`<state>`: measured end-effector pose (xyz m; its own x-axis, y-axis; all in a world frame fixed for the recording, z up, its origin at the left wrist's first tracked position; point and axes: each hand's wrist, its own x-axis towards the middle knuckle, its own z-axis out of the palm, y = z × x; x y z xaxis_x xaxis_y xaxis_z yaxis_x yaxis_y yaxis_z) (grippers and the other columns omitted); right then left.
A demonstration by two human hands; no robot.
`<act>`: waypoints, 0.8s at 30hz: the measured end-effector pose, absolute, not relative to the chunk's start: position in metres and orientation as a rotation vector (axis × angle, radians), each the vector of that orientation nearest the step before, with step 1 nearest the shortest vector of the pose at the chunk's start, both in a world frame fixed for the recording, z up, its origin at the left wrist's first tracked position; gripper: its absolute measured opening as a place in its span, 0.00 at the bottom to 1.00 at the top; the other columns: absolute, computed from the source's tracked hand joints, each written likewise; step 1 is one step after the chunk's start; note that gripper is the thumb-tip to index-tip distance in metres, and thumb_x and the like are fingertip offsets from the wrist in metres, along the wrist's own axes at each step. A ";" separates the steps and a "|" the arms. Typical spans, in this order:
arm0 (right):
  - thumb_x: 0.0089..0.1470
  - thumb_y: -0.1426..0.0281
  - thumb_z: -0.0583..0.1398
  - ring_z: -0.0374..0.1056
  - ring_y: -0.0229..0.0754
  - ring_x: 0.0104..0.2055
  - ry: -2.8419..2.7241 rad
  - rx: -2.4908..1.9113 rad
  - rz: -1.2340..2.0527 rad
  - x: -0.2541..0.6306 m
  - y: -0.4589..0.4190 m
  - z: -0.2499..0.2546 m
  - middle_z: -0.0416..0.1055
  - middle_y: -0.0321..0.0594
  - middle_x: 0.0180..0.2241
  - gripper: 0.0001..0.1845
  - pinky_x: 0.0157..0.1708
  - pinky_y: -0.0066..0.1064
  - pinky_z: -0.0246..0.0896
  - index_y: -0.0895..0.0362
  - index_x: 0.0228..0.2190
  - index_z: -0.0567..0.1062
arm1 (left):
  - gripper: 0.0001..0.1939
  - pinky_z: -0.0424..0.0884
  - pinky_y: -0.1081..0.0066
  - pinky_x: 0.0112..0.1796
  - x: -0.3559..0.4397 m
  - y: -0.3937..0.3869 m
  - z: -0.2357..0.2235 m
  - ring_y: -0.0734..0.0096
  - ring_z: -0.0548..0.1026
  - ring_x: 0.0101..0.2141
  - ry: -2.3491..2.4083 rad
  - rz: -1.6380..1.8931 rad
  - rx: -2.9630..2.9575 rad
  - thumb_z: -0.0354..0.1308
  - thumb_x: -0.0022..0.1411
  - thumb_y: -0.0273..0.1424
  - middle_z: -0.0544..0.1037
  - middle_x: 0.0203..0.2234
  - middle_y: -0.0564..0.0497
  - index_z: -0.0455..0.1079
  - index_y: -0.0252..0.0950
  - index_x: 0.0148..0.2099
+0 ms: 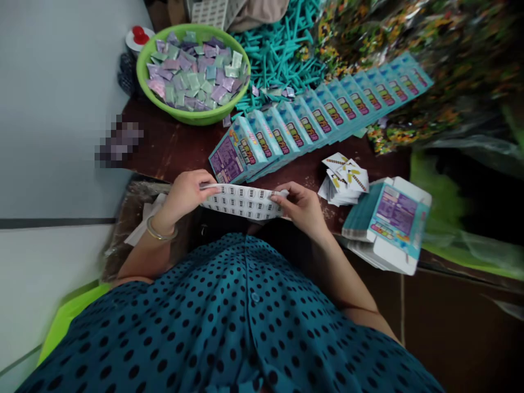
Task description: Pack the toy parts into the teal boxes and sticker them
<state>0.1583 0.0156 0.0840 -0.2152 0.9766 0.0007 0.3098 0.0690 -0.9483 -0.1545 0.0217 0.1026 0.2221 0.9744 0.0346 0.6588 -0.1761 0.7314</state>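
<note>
Between my two hands stretches a white sheet of stickers (241,202), printed with rows of small round dark-marked labels. My left hand (190,192) pinches its left end between thumb and fingers. At the other end, my right hand (301,204) grips the sheet's right edge the same way. The sheet is held in front of my body, at the near edge of the dark table. Just beyond it stands a long row of light-blue printed boxes (303,125), overlapping one another and running off toward the upper right.
A green basin (192,115) of small purple and green packets stands at the upper left, beside a heap of teal plastic pieces (286,49). Small picture cards (346,180) and flat unfolded boxes (397,218) lie at right. Plastic-wrapped colourful items (409,33) fill the upper right.
</note>
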 end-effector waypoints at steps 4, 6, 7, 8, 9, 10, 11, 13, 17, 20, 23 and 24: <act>0.58 0.60 0.66 0.71 0.39 0.31 -1.719 -1.289 1.099 0.173 0.008 0.087 0.77 0.37 0.31 0.12 0.29 0.29 0.67 0.56 0.36 0.79 | 0.11 0.72 0.70 0.38 -0.146 0.022 0.101 0.65 0.79 0.34 1.345 0.697 1.766 0.64 0.61 0.39 0.83 0.33 0.48 0.81 0.35 0.37; 0.61 0.62 0.64 0.74 0.42 0.38 -1.835 -1.218 0.969 0.179 0.007 0.094 0.79 0.39 0.37 0.09 0.37 0.33 0.71 0.54 0.38 0.79 | 0.12 0.73 0.70 0.37 -0.139 0.024 0.102 0.65 0.78 0.33 1.289 0.654 1.758 0.63 0.61 0.40 0.83 0.32 0.48 0.81 0.35 0.36; 0.62 0.64 0.64 0.75 0.43 0.41 -1.897 -1.179 0.896 0.182 0.007 0.097 0.79 0.40 0.39 0.07 0.41 0.35 0.72 0.54 0.38 0.79 | 0.13 0.72 0.70 0.37 -0.136 0.026 0.103 0.66 0.78 0.32 1.270 0.633 1.773 0.62 0.62 0.40 0.83 0.31 0.49 0.81 0.36 0.35; 0.63 0.65 0.63 0.75 0.44 0.42 -1.953 -1.148 0.828 0.186 0.007 0.100 0.79 0.40 0.39 0.06 0.44 0.36 0.71 0.53 0.37 0.79 | 0.13 0.72 0.71 0.36 -0.134 0.027 0.105 0.66 0.78 0.32 1.259 0.618 1.794 0.61 0.63 0.40 0.83 0.30 0.49 0.80 0.36 0.35; 0.63 0.66 0.62 0.76 0.44 0.42 -1.999 -1.131 0.775 0.189 0.007 0.102 0.79 0.40 0.39 0.06 0.45 0.37 0.71 0.53 0.36 0.80 | 0.14 0.71 0.71 0.35 -0.131 0.028 0.106 0.67 0.77 0.31 1.254 0.607 1.816 0.61 0.63 0.40 0.82 0.30 0.50 0.80 0.36 0.34; 0.64 0.66 0.62 0.76 0.44 0.41 -2.029 -1.128 0.739 0.191 0.007 0.104 0.80 0.39 0.38 0.06 0.45 0.37 0.71 0.52 0.37 0.80 | 0.14 0.70 0.71 0.35 -0.130 0.029 0.108 0.67 0.77 0.31 1.252 0.601 1.835 0.60 0.64 0.40 0.82 0.29 0.50 0.80 0.36 0.34; 0.63 0.66 0.62 0.76 0.44 0.40 -2.045 -1.137 0.717 0.194 0.007 0.104 0.80 0.39 0.38 0.06 0.45 0.38 0.71 0.52 0.40 0.80 | 0.14 0.70 0.71 0.34 -0.128 0.029 0.110 0.68 0.76 0.30 1.252 0.597 1.850 0.59 0.64 0.40 0.81 0.29 0.50 0.79 0.36 0.34; 0.63 0.65 0.63 0.76 0.45 0.41 -2.059 -1.165 0.691 0.197 0.008 0.102 0.80 0.39 0.39 0.11 0.46 0.39 0.70 0.51 0.46 0.79 | 0.15 0.69 0.72 0.33 -0.125 0.030 0.112 0.68 0.75 0.30 1.249 0.579 1.873 0.58 0.65 0.41 0.81 0.29 0.50 0.78 0.36 0.34; 0.64 0.63 0.62 0.76 0.45 0.41 -2.105 -1.160 0.622 0.200 0.010 0.089 0.81 0.40 0.38 0.09 0.46 0.40 0.71 0.51 0.42 0.81 | 0.17 0.65 0.73 0.31 -0.122 0.030 0.112 0.70 0.72 0.28 1.228 0.518 1.911 0.56 0.66 0.41 0.77 0.27 0.52 0.75 0.35 0.32; 0.63 0.62 0.63 0.77 0.45 0.42 -2.093 -1.146 0.479 0.205 0.007 0.081 0.82 0.38 0.40 0.07 0.52 0.46 0.70 0.48 0.38 0.82 | 0.19 0.61 0.73 0.28 -0.120 0.031 0.107 0.73 0.67 0.25 1.235 0.480 1.911 0.54 0.67 0.41 0.71 0.22 0.55 0.71 0.35 0.28; 0.60 0.64 0.65 0.77 0.47 0.46 -2.101 -1.041 0.382 0.212 -0.002 0.086 0.82 0.33 0.43 0.05 0.59 0.53 0.64 0.42 0.38 0.82 | 0.20 0.59 0.72 0.28 -0.116 0.031 0.102 0.73 0.65 0.25 1.281 0.486 1.934 0.53 0.68 0.40 0.68 0.20 0.55 0.67 0.36 0.26; 0.60 0.64 0.66 0.76 0.49 0.49 -2.099 -1.010 0.388 0.213 -0.005 0.091 0.81 0.33 0.45 0.06 0.61 0.55 0.62 0.41 0.39 0.82 | 0.19 0.60 0.72 0.29 -0.115 0.031 0.101 0.72 0.66 0.25 1.294 0.501 1.950 0.53 0.68 0.40 0.70 0.21 0.55 0.68 0.36 0.26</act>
